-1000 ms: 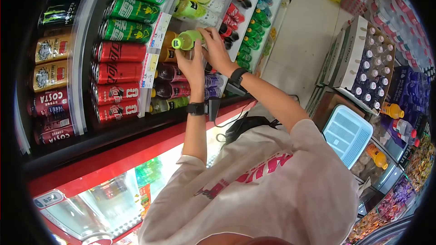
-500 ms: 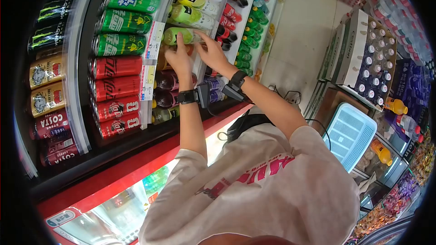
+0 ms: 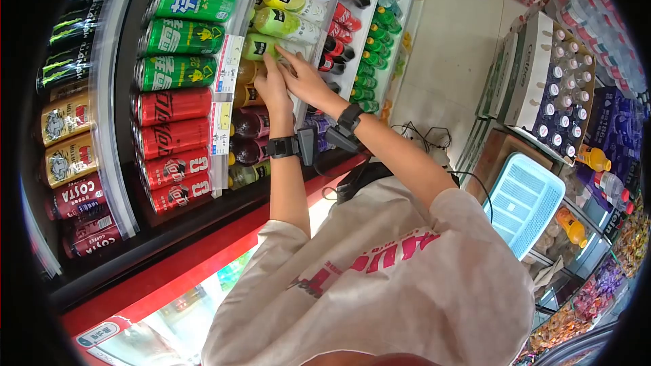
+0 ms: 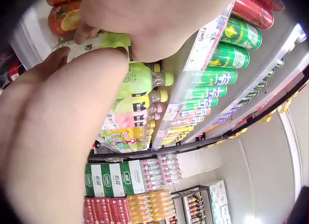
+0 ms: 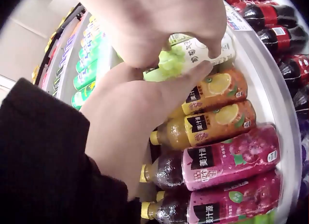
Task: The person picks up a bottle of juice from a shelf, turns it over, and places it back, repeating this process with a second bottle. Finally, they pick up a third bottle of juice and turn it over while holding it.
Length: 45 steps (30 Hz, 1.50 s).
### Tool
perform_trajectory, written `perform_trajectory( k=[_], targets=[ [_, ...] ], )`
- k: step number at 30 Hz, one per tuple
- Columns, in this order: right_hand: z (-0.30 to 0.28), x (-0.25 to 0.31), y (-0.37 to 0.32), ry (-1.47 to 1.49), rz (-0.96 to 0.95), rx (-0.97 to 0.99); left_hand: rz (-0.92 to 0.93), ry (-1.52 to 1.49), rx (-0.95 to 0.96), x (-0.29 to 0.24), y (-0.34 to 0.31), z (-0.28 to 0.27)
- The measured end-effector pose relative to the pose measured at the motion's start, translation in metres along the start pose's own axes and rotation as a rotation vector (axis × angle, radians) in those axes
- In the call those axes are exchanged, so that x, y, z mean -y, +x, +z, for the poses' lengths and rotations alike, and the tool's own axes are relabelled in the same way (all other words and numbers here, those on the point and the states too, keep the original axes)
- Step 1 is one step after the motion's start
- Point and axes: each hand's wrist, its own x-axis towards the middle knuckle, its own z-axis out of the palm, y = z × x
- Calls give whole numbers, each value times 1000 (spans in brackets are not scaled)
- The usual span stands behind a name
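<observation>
A light green grape-drink bottle (image 3: 258,47) (image 4: 115,40) (image 5: 170,63) lies on its side in the shelf row, beside a similar green bottle (image 3: 277,22) and above orange-labelled bottles (image 5: 221,120). My left hand (image 3: 274,89) (image 4: 159,24) (image 5: 128,106) grips it from the near side, covering part of its green end in the left wrist view. My right hand (image 3: 310,85) (image 4: 67,96) (image 5: 161,24) holds it around the white label, with curled fingers. The two hands touch or overlap, and much of the bottle is hidden behind them.
Left of the hands are price tags (image 3: 222,118), then green cans (image 3: 180,35) and red cans (image 3: 175,137). Purple-labelled bottles (image 5: 234,156) lie nearer me; cola bottles (image 3: 333,54) are to the right. A blue basket (image 3: 523,203) stands far right, with a cable near the floor.
Both hands have moved in closer together over the bottle. The bottle, earlier tilted with its green cap showing, now lies lower in the row with its cap out of sight.
</observation>
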Motion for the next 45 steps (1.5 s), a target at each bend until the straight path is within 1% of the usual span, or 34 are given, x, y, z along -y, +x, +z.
perform_trajectory(
  k=[2, 3, 5, 8, 9, 12, 15, 17, 21, 23, 25, 27, 30, 33, 36, 37, 40, 41, 43, 45],
  targets=[
    [5, -9, 2, 115, 37, 39, -49, 17, 95, 17, 9, -8],
    [5, -11, 5, 171, 49, 58, -85, -12, 93, 16, 8, -5],
    [5, -16, 6, 120, 108, 94, -159, -65, 85, 12, 5, -2],
    [1, -11, 9, 81, 157, 134, -186, -130, 109, 24, 14, -9],
    [0, -14, 9, 75, 172, 146, -175, -118, 108, 19, 12, -5],
    [5, -23, 14, -1, 91, 107, -177, -123, 118, 11, 4, 2],
    [8, -31, 20, 18, 8, 37, -195, -176, 155, 7, 3, 7],
    [11, -37, 29, -6, 20, 54, -192, -158, 169, 6, -2, 10],
    [24, -52, 43, -47, 35, 55, -241, -226, 225, 17, 6, 4],
    [11, -31, 42, 1, 118, 126, -276, -246, 208, 8, 1, 11],
    [12, -29, 45, 22, 144, 147, -287, -260, 209, 3, 0, 11],
    [22, -35, 49, 11, 120, 114, -284, -273, 229, 6, 0, 9],
    [25, -43, 51, 77, 101, 64, -297, -222, 197, 7, -17, 3],
    [21, -34, 43, 6, 148, 33, -343, -73, 167, 0, -47, -5],
    [17, -22, 47, 136, 141, 130, -276, 82, 323, 7, -68, -24],
    [19, -23, 52, 122, 183, 168, -253, 110, 319, 9, -74, -24],
    [32, -27, 65, 60, 187, 164, -298, 171, 292, 3, -84, -25],
    [35, -29, 67, 52, 199, 161, -275, 133, 284, 4, -86, -22],
    [39, -30, 70, 36, 220, 155, -270, 149, 302, 3, -86, -24],
    [41, -31, 75, 117, 192, 144, -276, 179, 289, 4, -85, -29]
  ],
)
